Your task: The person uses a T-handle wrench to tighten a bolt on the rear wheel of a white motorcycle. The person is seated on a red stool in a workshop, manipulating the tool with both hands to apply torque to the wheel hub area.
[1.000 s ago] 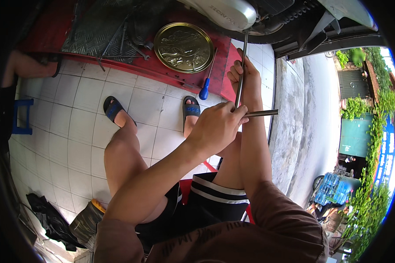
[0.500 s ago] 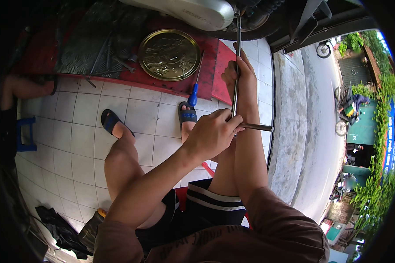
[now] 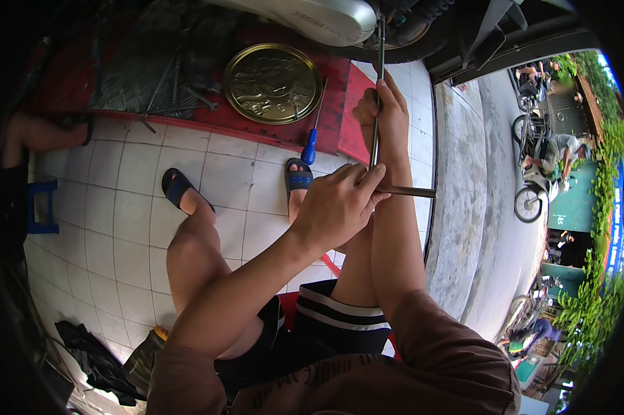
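A long T-handle wrench [image 3: 375, 142] runs from the underside of a motorbike at the top down to my hands. My left hand [image 3: 341, 206] is closed around its cross bar [image 3: 412, 191], near where the bar meets the shaft; the bar's right end sticks out past my right forearm. Farther up, my right hand [image 3: 389, 111] is wrapped round the shaft. The wrench's far tip goes in beside the motorbike's silver casing [image 3: 326, 21], and what it sits on is too dark to tell.
A round gold tray [image 3: 272, 84] lies on a red bench [image 3: 336, 104], with a blue-handled screwdriver [image 3: 310, 146] beside it. Several wrenches [image 3: 161, 84] lie on the dark metal plate. A blue stool [image 3: 43, 207] stands at left near another person's leg. At right, motorbikes pass on the street.
The cross bar has tilted slightly, its right end a little higher. My hands keep their places on the wrench. Out on the street, different riders and motorbikes are in view.
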A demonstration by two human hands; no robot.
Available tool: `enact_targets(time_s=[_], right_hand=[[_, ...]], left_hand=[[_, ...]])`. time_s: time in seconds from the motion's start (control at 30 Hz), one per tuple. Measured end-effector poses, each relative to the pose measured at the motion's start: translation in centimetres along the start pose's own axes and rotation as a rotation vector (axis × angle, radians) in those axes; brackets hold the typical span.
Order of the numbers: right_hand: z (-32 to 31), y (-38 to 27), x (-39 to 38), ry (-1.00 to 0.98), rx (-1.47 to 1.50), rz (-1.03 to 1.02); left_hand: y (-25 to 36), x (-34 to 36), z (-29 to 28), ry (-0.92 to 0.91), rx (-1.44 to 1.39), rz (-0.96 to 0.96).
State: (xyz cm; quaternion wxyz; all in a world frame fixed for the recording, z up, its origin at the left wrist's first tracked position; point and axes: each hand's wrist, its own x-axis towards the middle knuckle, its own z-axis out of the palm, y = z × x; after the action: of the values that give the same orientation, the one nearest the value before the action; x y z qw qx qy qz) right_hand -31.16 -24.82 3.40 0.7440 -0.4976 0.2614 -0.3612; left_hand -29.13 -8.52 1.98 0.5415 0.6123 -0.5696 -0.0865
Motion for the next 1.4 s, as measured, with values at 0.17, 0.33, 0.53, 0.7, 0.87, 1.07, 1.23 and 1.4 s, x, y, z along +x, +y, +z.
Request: enact_targets(time_s=[0.17, 0.33, 0.53, 0.7, 0.87, 1.07, 1.23, 1.4], right_hand=[[0.1, -0.1, 0.7, 0.084, -0.153, -0.015], [1.2, 0.1, 1.5, 0.228, -0.556, -0.112], [1.1, -0.6, 1.4, 0.076, -0.386, 0.019], [-2.9, -1.1, -1.4, -0.49, -0.208, 0.496], [-2.5, 1.1, -3.5, -0.637, -0.231, 0.401], [-4.4, 0.5, -3.1, -0.783, 0.042, 0.302], [-1.0, 1.4, -3.7, -0.779, 0.12, 0.293], [-0.2, 2.5, -3.6, -0.688, 0.16, 0.173]], left_hand=[[0.7, -0.4, -1.2, 0.022, 0.221, -0.107], [-0.1, -0.6, -0.8, 0.046, 0.192, -0.135], [-1.1, 0.4, -1.3, -0.061, -0.033, -0.236], [-1.1, 0.5, -0.9, -0.088, -0.083, -0.229], [-1.4, 0.6, -1.2, -0.166, -0.1, -0.286], [-1.2, 0.5, -2.0, -0.023, -1.439, -0.867], [-1.9, 0.4, -2.7, -0.052, -1.483, -0.81], [-2.4, 0.0, -3.9, 0.447, -0.822, -0.831]])
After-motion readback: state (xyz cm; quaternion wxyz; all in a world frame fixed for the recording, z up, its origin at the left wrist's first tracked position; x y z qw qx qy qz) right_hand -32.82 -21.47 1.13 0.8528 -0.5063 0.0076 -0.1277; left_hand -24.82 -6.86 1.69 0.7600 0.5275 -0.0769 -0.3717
